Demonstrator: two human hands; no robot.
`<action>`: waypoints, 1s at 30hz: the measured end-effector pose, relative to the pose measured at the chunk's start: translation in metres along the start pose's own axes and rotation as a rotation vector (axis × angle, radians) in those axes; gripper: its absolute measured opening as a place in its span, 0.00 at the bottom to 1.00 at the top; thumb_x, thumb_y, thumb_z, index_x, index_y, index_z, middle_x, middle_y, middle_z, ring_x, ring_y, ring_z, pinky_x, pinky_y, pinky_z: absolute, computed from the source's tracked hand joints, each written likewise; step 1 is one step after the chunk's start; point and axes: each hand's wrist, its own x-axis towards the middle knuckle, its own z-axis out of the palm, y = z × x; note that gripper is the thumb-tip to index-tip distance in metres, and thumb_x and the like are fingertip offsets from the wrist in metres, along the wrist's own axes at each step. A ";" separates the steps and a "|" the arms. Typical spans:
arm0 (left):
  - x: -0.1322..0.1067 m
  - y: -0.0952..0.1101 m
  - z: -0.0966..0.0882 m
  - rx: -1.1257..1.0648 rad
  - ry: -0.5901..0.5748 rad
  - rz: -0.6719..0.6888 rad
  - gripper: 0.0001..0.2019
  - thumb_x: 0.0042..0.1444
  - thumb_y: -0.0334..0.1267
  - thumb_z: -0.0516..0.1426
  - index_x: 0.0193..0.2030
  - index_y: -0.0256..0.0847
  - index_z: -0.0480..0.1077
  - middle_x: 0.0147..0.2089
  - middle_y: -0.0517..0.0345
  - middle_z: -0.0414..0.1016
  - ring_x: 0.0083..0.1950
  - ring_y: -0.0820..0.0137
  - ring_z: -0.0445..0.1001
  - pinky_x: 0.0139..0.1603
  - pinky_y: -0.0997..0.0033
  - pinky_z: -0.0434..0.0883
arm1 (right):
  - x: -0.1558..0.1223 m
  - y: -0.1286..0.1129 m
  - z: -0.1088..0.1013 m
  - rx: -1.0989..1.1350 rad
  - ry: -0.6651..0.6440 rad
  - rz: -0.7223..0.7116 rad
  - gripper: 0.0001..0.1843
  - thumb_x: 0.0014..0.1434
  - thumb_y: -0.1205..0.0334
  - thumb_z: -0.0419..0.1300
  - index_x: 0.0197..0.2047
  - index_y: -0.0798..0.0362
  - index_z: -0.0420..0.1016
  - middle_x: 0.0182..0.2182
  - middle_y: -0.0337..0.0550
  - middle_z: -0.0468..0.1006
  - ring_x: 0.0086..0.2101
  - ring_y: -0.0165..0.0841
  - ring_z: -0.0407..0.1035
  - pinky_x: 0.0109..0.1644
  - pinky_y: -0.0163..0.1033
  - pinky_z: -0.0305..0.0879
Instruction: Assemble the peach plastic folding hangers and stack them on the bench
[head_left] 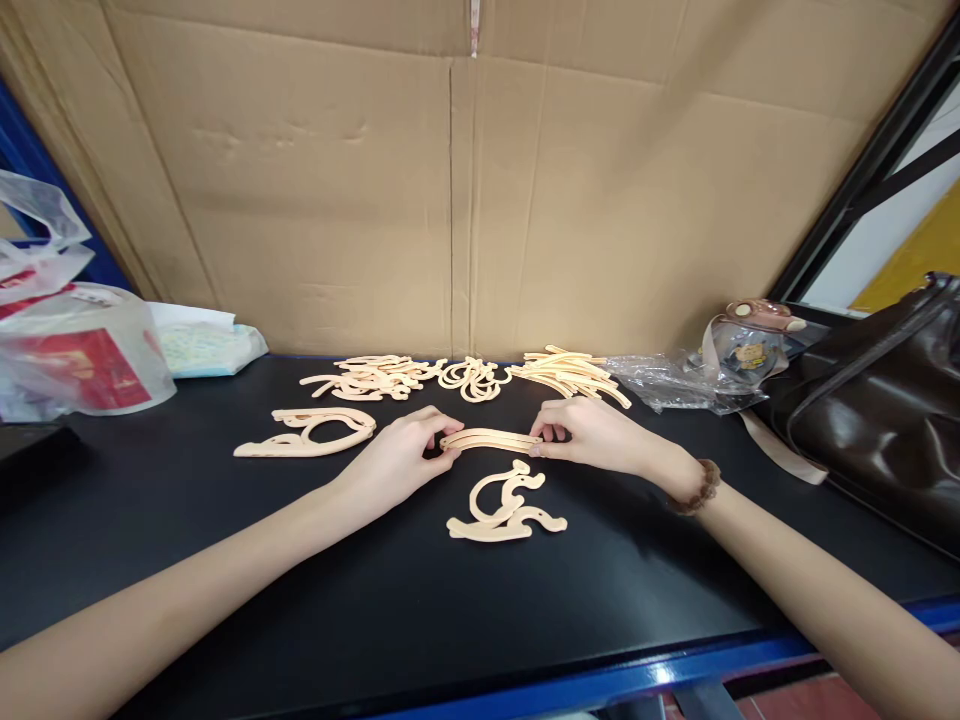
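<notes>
Two thin curved wooden strips (489, 440) are held together between my hands, just above the black tabletop (315, 600). My left hand (401, 455) pinches their left end and my right hand (592, 432) pinches their right end. Just in front of the strips lies a flat wooden cut-out piece (508, 508) with loops and hooks. A larger assembled wooden shape (307, 432) lies to the left of my left hand. My right wrist wears a brown bead bracelet (696, 488).
Piles of loose wooden parts (397, 377) and curved strips (570, 373) lie along the back by a cardboard wall (450, 180). Plastic bags (75, 350) stand at the left. A crumpled clear bag (675, 380) and a dark brown handbag (877, 410) sit at the right.
</notes>
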 end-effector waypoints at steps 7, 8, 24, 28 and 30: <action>0.001 0.001 0.002 -0.019 0.025 0.000 0.12 0.55 0.38 0.53 0.44 0.41 0.74 0.40 0.56 0.73 0.36 0.68 0.72 0.39 0.68 0.70 | 0.000 0.004 -0.003 0.098 -0.080 -0.023 0.20 0.55 0.43 0.62 0.39 0.51 0.79 0.32 0.40 0.75 0.31 0.31 0.67 0.31 0.34 0.58; 0.001 0.001 0.002 -0.028 0.018 0.006 0.13 0.55 0.37 0.52 0.45 0.41 0.73 0.41 0.56 0.73 0.37 0.68 0.72 0.39 0.68 0.70 | 0.000 0.003 -0.003 0.088 -0.067 -0.014 0.20 0.56 0.43 0.61 0.38 0.52 0.78 0.31 0.40 0.75 0.31 0.31 0.67 0.31 0.34 0.57; 0.001 0.005 0.003 0.062 -0.002 -0.007 0.15 0.58 0.36 0.50 0.47 0.41 0.73 0.39 0.57 0.70 0.36 0.68 0.71 0.38 0.68 0.69 | -0.001 0.005 -0.003 0.003 -0.038 -0.006 0.20 0.56 0.42 0.60 0.39 0.50 0.79 0.32 0.40 0.75 0.32 0.31 0.68 0.32 0.35 0.57; 0.001 0.006 0.003 0.053 -0.016 -0.028 0.15 0.58 0.35 0.49 0.48 0.41 0.73 0.39 0.57 0.70 0.36 0.68 0.71 0.37 0.69 0.69 | 0.000 0.009 -0.004 0.093 -0.089 -0.037 0.22 0.52 0.42 0.64 0.42 0.50 0.79 0.34 0.40 0.75 0.33 0.31 0.68 0.33 0.35 0.59; 0.001 0.004 0.004 0.045 -0.017 -0.016 0.15 0.58 0.34 0.49 0.47 0.41 0.73 0.39 0.57 0.69 0.36 0.69 0.71 0.37 0.69 0.68 | 0.000 0.009 -0.002 0.115 -0.085 -0.036 0.19 0.54 0.44 0.63 0.40 0.50 0.79 0.33 0.40 0.75 0.33 0.31 0.68 0.33 0.34 0.59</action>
